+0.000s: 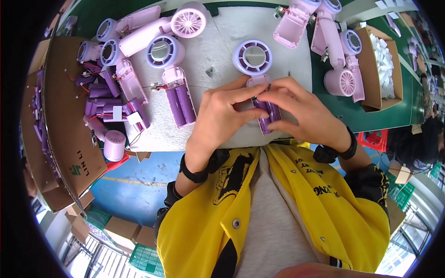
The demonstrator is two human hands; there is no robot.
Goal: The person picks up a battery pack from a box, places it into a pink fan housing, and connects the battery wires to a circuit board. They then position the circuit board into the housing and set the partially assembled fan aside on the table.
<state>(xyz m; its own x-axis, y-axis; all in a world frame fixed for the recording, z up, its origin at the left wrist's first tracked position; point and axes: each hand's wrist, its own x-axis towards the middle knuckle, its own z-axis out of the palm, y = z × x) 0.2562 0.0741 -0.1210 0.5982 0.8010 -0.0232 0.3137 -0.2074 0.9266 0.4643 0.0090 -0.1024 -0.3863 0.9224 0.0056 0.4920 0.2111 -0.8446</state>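
The lilac handheld fan [254, 57] lay close to the near edge of the tabletop [338, 111], right of the middle of a white sheet [211, 53], its head toward the far edge and its opened handle toward the wearer. The left hand [222, 106] and right hand [301, 102] curved half-closed about that handle, fingertips bunched at its upper end; whether they pinched a small part or merely pressed could not be told. Purple cells [263, 121] already sat in the handle, yet no cover was on, so wiring and closing seemed left to do. Just left, a second fan [180, 104] likewise had its cells in and stood uncovered. Beyond it, toward the left edge, lay a heap of loose cells [102, 95] beside a cardboard box [69, 111]. Near the far edge on the right, an open shell [290, 33] appeared to lack cells, suggesting more units remained; a carton [372, 88] of white pieces stood at the right edge.
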